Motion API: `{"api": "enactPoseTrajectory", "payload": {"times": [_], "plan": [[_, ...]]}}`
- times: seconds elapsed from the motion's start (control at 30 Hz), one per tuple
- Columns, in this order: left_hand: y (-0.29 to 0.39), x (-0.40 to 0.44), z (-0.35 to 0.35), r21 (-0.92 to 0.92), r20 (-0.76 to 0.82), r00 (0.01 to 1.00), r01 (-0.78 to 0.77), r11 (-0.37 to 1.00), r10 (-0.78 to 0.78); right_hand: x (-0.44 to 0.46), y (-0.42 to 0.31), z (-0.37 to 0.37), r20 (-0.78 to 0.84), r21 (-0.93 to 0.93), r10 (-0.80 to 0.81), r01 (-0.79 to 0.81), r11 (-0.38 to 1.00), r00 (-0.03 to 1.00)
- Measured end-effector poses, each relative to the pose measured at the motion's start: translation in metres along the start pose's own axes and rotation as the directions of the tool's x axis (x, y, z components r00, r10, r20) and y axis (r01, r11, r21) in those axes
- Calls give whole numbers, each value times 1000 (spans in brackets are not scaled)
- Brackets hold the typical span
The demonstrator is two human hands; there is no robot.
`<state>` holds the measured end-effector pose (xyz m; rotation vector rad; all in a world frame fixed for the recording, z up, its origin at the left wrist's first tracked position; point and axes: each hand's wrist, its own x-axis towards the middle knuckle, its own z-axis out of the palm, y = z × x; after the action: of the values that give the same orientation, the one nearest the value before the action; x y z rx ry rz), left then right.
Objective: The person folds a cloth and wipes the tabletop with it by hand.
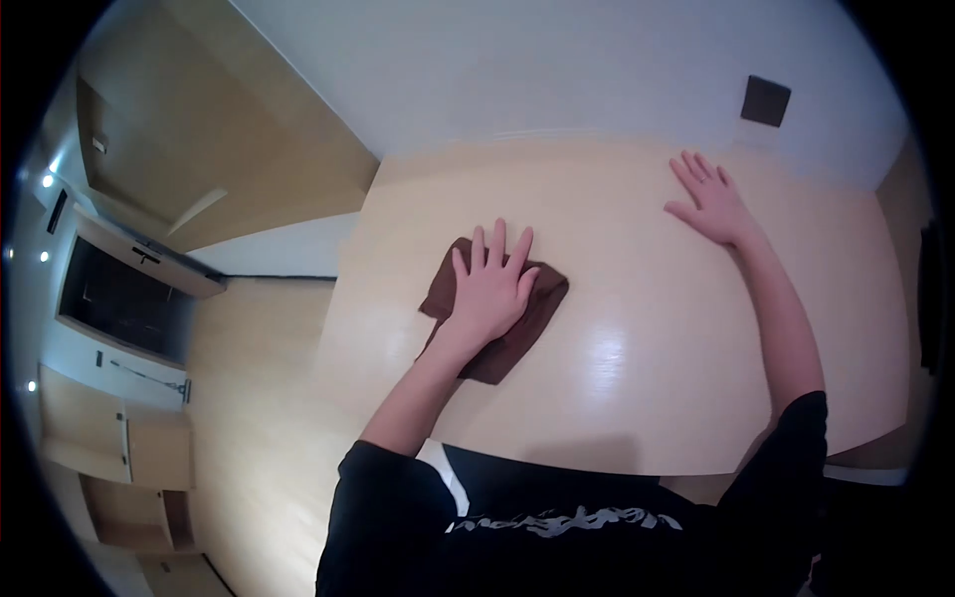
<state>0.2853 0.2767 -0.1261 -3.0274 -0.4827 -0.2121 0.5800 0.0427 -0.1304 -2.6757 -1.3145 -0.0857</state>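
My left hand [490, 296] lies palm down with its fingers spread on a dark brown cloth [515, 341]. The cloth is rumpled, its edges showing on both sides of the hand and below the wrist. Under it is a pale wood-coloured table [617, 259] with a glossy top. Towards the far right of the tabletop, my right hand [714, 204] rests with fingers stretched out and thumb apart. Nothing is held in it, and the cloth is well to its left.
A pale wall [567, 70] borders the table's far edge, with a dark square wall plate [765, 100] near my right hand. On the left is a wood-toned floor [259, 398], with a dark doorway [124, 298] and cabinets [85, 423] beyond. My body is at the near edge.
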Motion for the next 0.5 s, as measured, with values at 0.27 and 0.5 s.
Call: {"api": "enactPoseTrajectory", "payload": {"times": [0.27, 0.5], "plan": [[0, -38, -18, -65, 22, 996, 85, 994, -84, 2, -1, 2, -21, -26, -7, 6, 1000, 1000], [-17, -103, -57, -314, -131, 990, 0, 949, -43, -3, -7, -2, -343, 156, -193, 258, 953, 919]]}}
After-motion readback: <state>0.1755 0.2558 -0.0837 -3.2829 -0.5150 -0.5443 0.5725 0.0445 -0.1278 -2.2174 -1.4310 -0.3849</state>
